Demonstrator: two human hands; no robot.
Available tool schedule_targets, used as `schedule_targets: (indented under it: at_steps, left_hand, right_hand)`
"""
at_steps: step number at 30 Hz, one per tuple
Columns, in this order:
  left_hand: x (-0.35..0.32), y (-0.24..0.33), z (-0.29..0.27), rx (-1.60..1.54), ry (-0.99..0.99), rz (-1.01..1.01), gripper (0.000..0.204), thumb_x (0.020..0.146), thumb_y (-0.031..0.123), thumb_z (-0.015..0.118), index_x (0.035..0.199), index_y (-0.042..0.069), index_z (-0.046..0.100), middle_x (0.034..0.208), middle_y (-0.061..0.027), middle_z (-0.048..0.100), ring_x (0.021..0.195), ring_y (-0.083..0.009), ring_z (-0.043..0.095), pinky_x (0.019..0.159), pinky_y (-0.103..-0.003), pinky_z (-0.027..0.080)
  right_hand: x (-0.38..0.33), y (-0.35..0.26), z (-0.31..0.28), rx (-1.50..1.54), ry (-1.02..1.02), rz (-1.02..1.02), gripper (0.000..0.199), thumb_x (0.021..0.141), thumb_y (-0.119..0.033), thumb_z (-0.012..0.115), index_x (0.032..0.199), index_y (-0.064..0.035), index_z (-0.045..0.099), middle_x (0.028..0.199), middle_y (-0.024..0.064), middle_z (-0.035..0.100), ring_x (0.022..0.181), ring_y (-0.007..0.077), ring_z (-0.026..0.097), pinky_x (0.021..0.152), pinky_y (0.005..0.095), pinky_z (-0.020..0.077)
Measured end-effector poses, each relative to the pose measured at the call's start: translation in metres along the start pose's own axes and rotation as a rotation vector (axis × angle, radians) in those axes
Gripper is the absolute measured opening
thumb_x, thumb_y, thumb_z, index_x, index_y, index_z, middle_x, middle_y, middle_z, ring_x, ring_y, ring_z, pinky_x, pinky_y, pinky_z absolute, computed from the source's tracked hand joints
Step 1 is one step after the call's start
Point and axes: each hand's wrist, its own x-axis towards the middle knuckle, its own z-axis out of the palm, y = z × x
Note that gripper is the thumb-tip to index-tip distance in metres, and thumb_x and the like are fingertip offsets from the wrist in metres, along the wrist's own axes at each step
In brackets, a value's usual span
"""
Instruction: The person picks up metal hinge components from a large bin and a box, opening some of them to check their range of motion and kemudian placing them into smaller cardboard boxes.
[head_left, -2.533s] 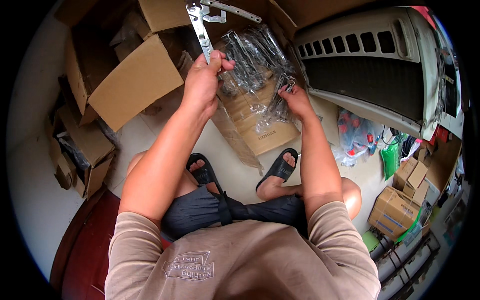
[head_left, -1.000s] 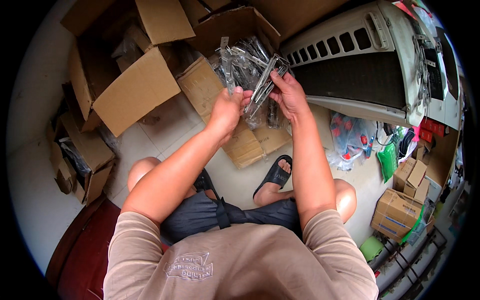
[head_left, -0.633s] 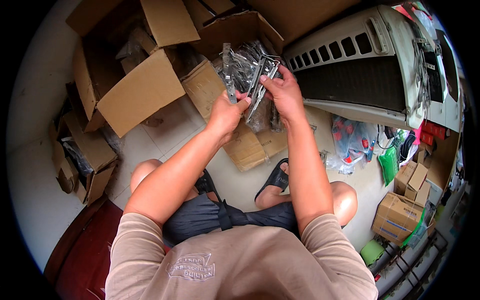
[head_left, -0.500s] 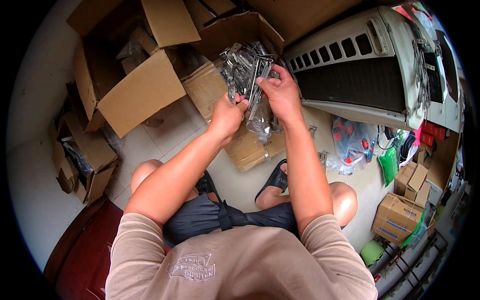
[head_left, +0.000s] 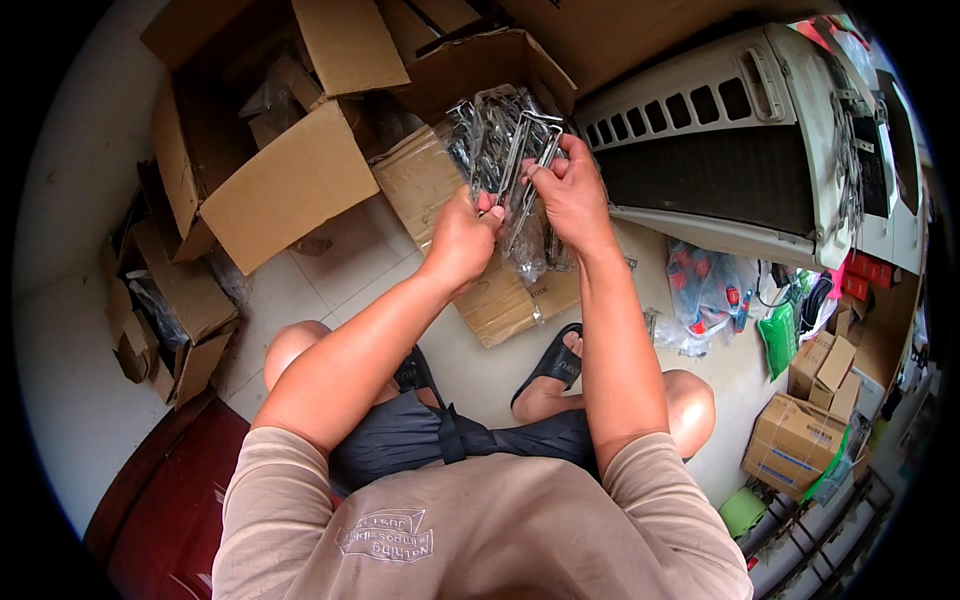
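Both my hands are raised over an open carton (head_left: 535,60) heaped with shiny metal brackets (head_left: 462,130), some with clear plastic around them. My left hand (head_left: 462,238) is closed, thumb pressed against the fingers, on the lower ends of slim metal brackets. Facing it, my right hand (head_left: 575,200) pinches slim metal brackets (head_left: 514,160) with bent upper ends, its thumb pointing toward the left hand. The pieces slant between both hands, so which hand bears each one is hard to tell. Below them hangs crumpled clear plastic (head_left: 527,260), over a cardboard flap (head_left: 510,305).
A larger open carton (head_left: 290,190) stands at the left, with a smaller torn one (head_left: 190,290) nearer. Close on the right is a pale slotted appliance casing (head_left: 690,105). Plastic bags (head_left: 705,285) and a taped box (head_left: 795,445) lie farther right. My sandalled feet are below.
Both hands remain over the carton, still holding brackets. The brackets at the right hand have shifted and spread slightly apart at their upper ends. The whole view has moved a little.
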Motion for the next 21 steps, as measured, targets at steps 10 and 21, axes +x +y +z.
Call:
schedule_targets:
  at_steps: [10,21]
  left_hand:
    - [0.020,-0.029,-0.011,0.302,0.086,0.157,0.007,0.103,0.006,0.064,0.106,0.001,0.060,0.093,-0.0094,0.069,0.084,-0.0173,0.063,0.079,-0.036,0.052]
    - [0.028,0.005,-0.012,-0.063,-0.034,0.166,0.015,0.110,0.005,0.055,0.123,0.001,0.060,0.118,-0.0047,0.071,0.108,-0.0135,0.064,0.100,-0.030,0.050]
  right_hand:
    - [-0.005,-0.009,0.011,0.129,-0.016,0.021,0.052,0.094,0.001,0.071,0.140,0.0049,0.047,0.109,0.0106,0.074,0.091,0.0107,0.071,0.081,0.0257,0.0568]
    - [-0.014,0.006,0.018,0.233,-0.109,0.062,0.051,0.095,0.004,0.067,0.142,0.0069,0.047,0.112,0.0113,0.074,0.096,0.0124,0.071,0.086,0.0264,0.0562]
